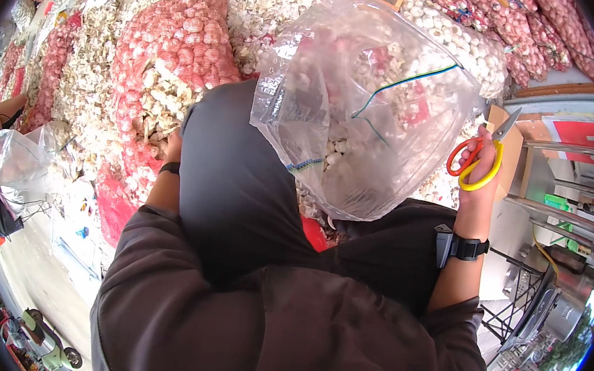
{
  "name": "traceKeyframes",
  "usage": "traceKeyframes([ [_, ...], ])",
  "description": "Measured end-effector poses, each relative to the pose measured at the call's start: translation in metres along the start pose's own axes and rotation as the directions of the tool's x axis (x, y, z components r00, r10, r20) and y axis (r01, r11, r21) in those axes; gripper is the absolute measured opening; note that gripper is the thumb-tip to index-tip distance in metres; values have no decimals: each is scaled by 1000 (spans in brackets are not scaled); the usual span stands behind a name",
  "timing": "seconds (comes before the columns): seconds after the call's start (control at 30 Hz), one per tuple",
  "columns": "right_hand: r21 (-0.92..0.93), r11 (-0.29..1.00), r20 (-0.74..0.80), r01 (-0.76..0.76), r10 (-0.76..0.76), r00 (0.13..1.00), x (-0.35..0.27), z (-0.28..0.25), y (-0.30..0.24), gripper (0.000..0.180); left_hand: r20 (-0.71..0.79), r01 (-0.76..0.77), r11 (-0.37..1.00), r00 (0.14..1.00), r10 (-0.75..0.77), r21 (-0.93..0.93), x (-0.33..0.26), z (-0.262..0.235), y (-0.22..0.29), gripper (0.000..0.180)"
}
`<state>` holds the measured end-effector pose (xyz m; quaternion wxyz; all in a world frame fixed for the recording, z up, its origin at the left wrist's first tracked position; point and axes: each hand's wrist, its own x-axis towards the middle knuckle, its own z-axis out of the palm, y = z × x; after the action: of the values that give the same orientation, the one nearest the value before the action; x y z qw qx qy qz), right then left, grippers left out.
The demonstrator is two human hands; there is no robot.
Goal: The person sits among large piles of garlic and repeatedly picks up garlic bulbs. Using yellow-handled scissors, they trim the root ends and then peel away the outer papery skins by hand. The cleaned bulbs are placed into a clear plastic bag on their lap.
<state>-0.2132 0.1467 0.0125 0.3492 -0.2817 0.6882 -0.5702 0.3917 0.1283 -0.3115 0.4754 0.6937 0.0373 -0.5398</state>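
Head view: your right hand [487, 158] holds orange-and-yellow scissors [507, 127], tips forward, which seem best kept clear of the plastic bag [399, 167] before you; your left hand [174, 146] rests against the red mesh sack [177, 24], its grip hidden. By your left knee [229, 107], the sack's exposed garlic [170, 91] looks pale, dry and papery.

Bulging red mesh sack of bulbs [173, 48]: left of baggy clear plastic bag [360, 120]. Left grip [172, 148] at sack's near side. Right of bag: orange-and-yellow-handled metal scissors [507, 126], in right grip [483, 160]. Round white bulbs [465, 41] behind bag, toward the right; pale papery peelings [88, 87] left of sack.
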Motion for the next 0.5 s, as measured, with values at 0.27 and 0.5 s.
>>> traceKeyframes([
  [0.27,-103,994,42,36,-32,999,-4,20,1,38,-27,-21,1000,999,21,22,-7,-8,0,20],
  [0.5,-96,993,74,74,-67,995,-13,24,-3,38,-40,-64,997,997,66,51,-5,-5,-3,20],
])
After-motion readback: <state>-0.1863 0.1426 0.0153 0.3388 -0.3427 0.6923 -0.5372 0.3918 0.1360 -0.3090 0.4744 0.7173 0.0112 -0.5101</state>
